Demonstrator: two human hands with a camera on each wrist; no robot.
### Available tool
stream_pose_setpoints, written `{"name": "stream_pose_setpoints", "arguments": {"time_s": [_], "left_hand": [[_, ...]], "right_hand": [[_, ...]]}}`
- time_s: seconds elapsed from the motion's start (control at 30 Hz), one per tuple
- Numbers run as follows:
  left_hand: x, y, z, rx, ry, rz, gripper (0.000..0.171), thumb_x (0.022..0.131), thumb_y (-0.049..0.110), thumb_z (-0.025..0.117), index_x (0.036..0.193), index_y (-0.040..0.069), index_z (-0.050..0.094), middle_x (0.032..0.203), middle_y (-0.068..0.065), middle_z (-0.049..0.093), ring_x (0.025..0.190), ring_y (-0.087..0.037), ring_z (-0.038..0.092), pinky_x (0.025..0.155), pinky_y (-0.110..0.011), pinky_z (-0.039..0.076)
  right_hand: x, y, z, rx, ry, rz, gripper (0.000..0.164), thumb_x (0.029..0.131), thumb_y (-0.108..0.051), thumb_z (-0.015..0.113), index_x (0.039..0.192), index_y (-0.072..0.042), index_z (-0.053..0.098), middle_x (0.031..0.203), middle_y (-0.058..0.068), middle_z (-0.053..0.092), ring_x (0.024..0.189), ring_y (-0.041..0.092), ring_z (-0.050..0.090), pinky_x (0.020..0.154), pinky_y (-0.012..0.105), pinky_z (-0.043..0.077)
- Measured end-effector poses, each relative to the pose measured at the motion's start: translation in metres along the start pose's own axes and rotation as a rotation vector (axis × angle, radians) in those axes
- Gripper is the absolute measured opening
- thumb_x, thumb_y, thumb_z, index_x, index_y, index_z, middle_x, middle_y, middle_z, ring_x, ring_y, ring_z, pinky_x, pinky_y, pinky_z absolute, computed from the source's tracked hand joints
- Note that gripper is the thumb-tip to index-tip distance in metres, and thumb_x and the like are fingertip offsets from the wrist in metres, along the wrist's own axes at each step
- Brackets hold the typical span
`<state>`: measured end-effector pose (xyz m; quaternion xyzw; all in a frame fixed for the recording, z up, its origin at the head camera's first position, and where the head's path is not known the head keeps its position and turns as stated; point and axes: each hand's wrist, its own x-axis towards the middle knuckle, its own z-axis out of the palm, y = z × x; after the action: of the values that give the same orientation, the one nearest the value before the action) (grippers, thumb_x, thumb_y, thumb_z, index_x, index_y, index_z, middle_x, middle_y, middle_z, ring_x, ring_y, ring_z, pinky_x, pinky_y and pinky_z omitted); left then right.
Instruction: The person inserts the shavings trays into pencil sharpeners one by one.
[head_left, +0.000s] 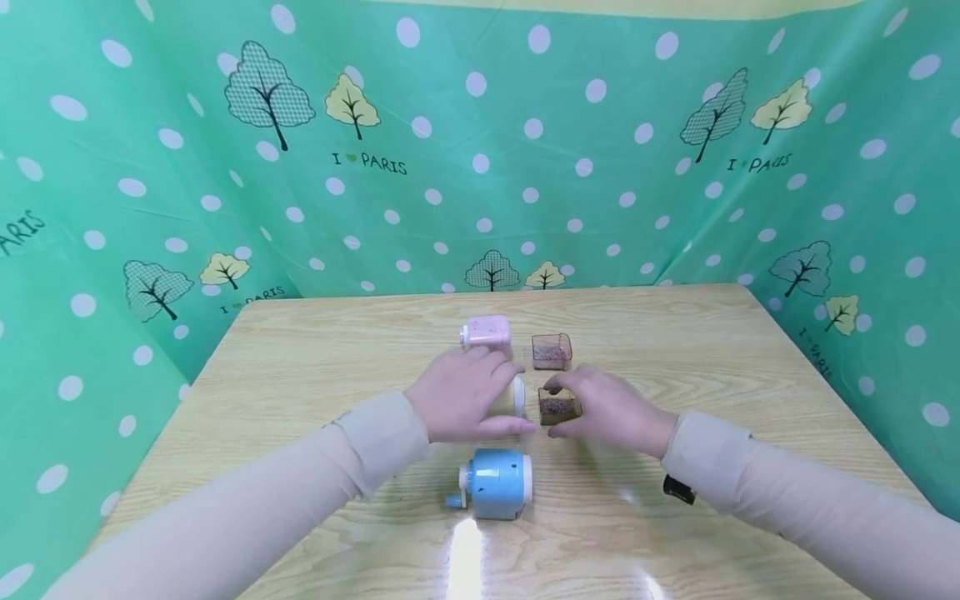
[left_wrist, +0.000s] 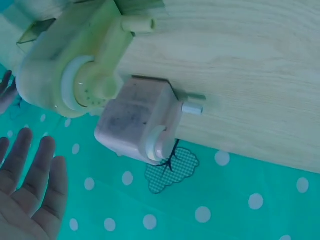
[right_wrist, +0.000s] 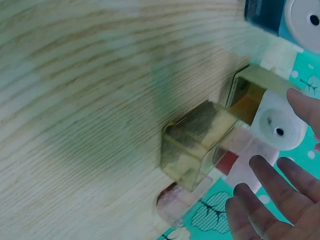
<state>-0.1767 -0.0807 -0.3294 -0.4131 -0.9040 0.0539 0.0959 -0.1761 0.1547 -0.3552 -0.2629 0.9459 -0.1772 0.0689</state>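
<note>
A yellow crank pencil sharpener (left_wrist: 55, 60) lies on its side on the table, its drawer opening showing in the right wrist view. My left hand (head_left: 468, 396) is over it in the head view; the left wrist view shows the fingers (left_wrist: 37, 172) extended and spread. Just right of it is a see-through yellow shavings drawer (right_wrist: 200, 140), dark shavings inside. My right hand (head_left: 611, 412) comes at this drawer from the right, thumb and fingers parted at its two sides. In the right wrist view its fingers (right_wrist: 272, 192) are nearly straight.
Beyond the left hand lies a pink sharpener (head_left: 489, 331), with a pink see-through drawer (head_left: 551, 354) holding shavings to its right. A blue crank sharpener (head_left: 498, 485) lies nearer the front. A green patterned cloth (head_left: 532, 150) hangs behind the wooden table (head_left: 315, 500).
</note>
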Motion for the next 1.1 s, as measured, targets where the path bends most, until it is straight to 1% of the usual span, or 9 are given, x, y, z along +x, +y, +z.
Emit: {"name": "stream_pose_setpoints", "arguments": {"time_s": [0.17,0.27,0.5,0.67,0.77,0.9,1.1], "left_hand": [[0.005,-0.003,0.002,0.008,0.009,0.004,0.08,0.09,0.075,0.043,0.134,0.01,0.056,0.127,-0.005,0.064,0.113,-0.02,0.062,0.09,-0.035,0.057],[0.007,-0.002,0.004,0.004,-0.006,0.0,0.081,0.09,0.075,0.043,0.135,0.01,0.055,0.129,-0.005,0.063,0.115,-0.021,0.061,0.091,-0.036,0.056],[0.01,-0.004,0.014,0.004,-0.036,-0.027,0.083,0.089,0.077,0.042,0.136,0.01,0.054,0.133,-0.005,0.061,0.119,-0.022,0.059,0.094,-0.037,0.055],[0.011,-0.005,0.018,-0.007,-0.052,-0.042,0.084,0.089,0.077,0.042,0.137,0.01,0.053,0.136,-0.006,0.06,0.122,-0.023,0.058,0.099,-0.038,0.053],[0.011,-0.004,0.019,-0.009,-0.078,-0.056,0.087,0.088,0.079,0.041,0.139,0.009,0.051,0.138,-0.007,0.059,0.124,-0.023,0.057,0.102,-0.038,0.051],[0.011,-0.004,0.025,-0.018,-0.107,-0.086,0.09,0.087,0.081,0.039,0.143,0.01,0.048,0.141,-0.007,0.056,0.125,-0.024,0.056,0.102,-0.041,0.051],[0.01,-0.003,0.035,-0.023,-0.105,-0.114,0.093,0.085,0.083,0.038,0.144,0.011,0.047,0.142,-0.006,0.055,0.123,-0.024,0.056,0.095,-0.04,0.054]], "right_hand": [[0.004,0.009,0.0,-0.015,0.02,0.021,0.066,0.076,-0.036,0.084,0.131,-0.005,0.061,0.129,0.015,0.064,0.118,0.034,0.061,0.101,0.05,0.051],[0.005,0.014,0.0,-0.023,0.022,0.035,0.067,0.077,-0.036,0.084,0.131,-0.004,0.06,0.13,0.016,0.064,0.119,0.035,0.06,0.102,0.052,0.05],[0.01,0.027,0.005,-0.009,0.011,0.076,0.068,0.077,-0.036,0.084,0.132,-0.004,0.06,0.132,0.016,0.062,0.122,0.035,0.057,0.104,0.053,0.048],[0.011,0.037,0.01,0.001,0.007,0.083,0.069,0.075,-0.038,0.084,0.131,-0.004,0.06,0.133,0.016,0.062,0.123,0.036,0.057,0.105,0.054,0.047],[0.011,0.042,0.013,0.008,-0.005,0.092,0.071,0.075,-0.039,0.084,0.132,-0.003,0.06,0.133,0.017,0.062,0.123,0.036,0.056,0.105,0.054,0.046],[0.01,0.046,0.016,0.036,-0.025,0.11,0.074,0.074,-0.04,0.084,0.133,-0.003,0.058,0.135,0.017,0.061,0.125,0.038,0.055,0.106,0.057,0.044],[0.009,0.047,0.02,0.052,-0.037,0.144,0.073,0.076,-0.039,0.083,0.134,-0.003,0.057,0.133,0.018,0.061,0.123,0.038,0.056,0.104,0.058,0.045]]}}
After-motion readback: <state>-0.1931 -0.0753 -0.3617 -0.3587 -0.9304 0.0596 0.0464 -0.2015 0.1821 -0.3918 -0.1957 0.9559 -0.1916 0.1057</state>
